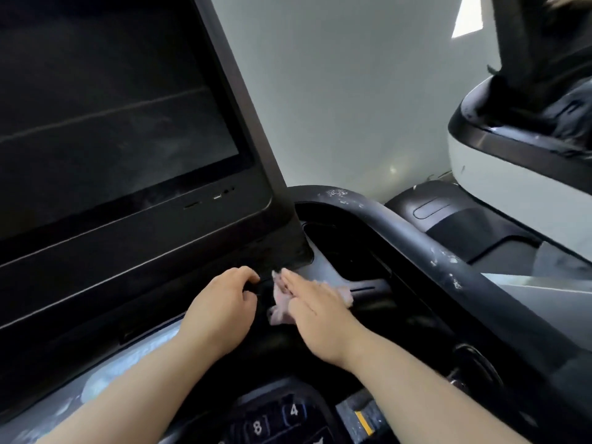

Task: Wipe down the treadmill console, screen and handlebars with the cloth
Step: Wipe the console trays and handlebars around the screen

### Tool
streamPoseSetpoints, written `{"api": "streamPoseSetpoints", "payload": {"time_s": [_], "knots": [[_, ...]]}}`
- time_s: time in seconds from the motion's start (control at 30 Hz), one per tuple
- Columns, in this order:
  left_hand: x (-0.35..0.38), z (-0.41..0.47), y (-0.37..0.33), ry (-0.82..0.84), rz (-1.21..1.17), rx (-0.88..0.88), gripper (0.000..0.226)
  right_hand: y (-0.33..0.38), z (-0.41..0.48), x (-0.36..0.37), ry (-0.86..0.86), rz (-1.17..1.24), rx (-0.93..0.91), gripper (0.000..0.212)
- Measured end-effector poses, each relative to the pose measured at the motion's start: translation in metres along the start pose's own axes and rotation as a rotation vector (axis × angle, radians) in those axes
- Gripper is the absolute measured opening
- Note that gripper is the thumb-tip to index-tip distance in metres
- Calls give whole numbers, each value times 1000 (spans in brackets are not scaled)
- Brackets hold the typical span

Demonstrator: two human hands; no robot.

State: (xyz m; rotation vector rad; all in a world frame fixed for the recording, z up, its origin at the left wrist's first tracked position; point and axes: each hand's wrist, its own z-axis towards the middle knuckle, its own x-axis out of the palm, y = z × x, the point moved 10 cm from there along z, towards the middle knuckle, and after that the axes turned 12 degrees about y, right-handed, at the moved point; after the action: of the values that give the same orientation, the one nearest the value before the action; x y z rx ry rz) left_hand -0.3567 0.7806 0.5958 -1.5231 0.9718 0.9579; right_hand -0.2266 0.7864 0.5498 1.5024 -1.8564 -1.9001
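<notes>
The treadmill's big dark screen fills the upper left, its black frame reaching down to the console. My right hand lies flat with straight fingers on a pale pink cloth, pressing it onto the black console just right of the screen's lower corner. The cloth shows only at the hand's edges. Beside it, my left hand has its fingers curled over a dark console part under the screen. A black handlebar, flecked with white marks, curves from the screen's right side toward the lower right.
Number keys 8 and 4 sit at the bottom centre. A yellow-tipped tab lies right of them. A neighbouring white and black machine stands at the upper right, before a pale wall.
</notes>
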Motion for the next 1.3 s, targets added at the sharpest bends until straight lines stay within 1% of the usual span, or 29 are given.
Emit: {"api": "streamPoseSetpoints", "payload": {"time_s": [0.03,0.07,0.1,0.13,0.17,0.2,0.23,0.27,0.33,0.37,0.43,0.47,0.57,0.6,0.67,0.73,0.77,0.83,0.87,0.97,1.0,1.03,1.1,1.17,1.3], "knots": [[-3,-2,-10,-25,-65,55,34,3,-2,-1,-46,201,-48,57],[-2,-5,-27,-12,-124,160,37,4,-8,-8,-125,399,-89,50],[7,-8,-50,58,-128,294,41,-1,-18,-21,-242,552,-99,46],[22,-12,-73,156,-47,413,45,-12,-33,-35,-380,652,-74,46],[42,-14,-87,254,98,486,49,-25,-50,-45,-512,685,-25,47],[59,-13,-93,312,258,523,52,-38,-66,-50,-603,666,33,47],[66,-9,-94,337,358,526,52,-48,-77,-49,-633,619,97,49],[67,-2,-90,343,379,508,49,-55,-84,-44,-624,560,159,50],[59,3,-77,300,336,502,43,-69,-87,-29,-571,462,276,53],[54,-2,-67,267,356,512,47,-73,-88,-21,-544,443,320,54],[36,-22,-39,153,389,502,59,-79,-92,-11,-499,411,354,56],[27,-34,-24,116,364,497,61,-80,-93,-10,-484,377,357,57],[2,-45,7,95,221,448,46,-83,-94,-7,-474,246,371,55],[2,-41,3,112,211,457,46,-84,-94,-7,-491,209,381,53],[10,-29,-18,121,263,508,53,-85,-93,-8,-521,148,403,49],[30,-5,-34,192,268,426,55,-86,-92,-7,-532,125,401,48],[40,8,-39,208,283,391,61,-87,-92,-7,-531,122,394,48],[51,24,-62,169,367,402,83,-88,-92,-8,-534,123,383,49],[58,32,-70,164,412,402,82,-89,-92,-8,-538,119,380,50],[72,51,-93,187,454,474,48,-89,-91,-10,-553,97,367,51],[75,53,-98,212,440,506,45,-89,-91,-9,-555,93,363,52],[75,53,-99,241,398,536,47,-90,-91,-9,-554,90,362,53],[68,44,-88,308,281,567,60,-91,-91,-8,-540,86,365,54],[56,29,-64,319,228,535,69,-91,-91,-6,-525,77,366,56],[35,-9,-3,277,314,395,88,-89,-92,-4,-506,45,376,59]]}}
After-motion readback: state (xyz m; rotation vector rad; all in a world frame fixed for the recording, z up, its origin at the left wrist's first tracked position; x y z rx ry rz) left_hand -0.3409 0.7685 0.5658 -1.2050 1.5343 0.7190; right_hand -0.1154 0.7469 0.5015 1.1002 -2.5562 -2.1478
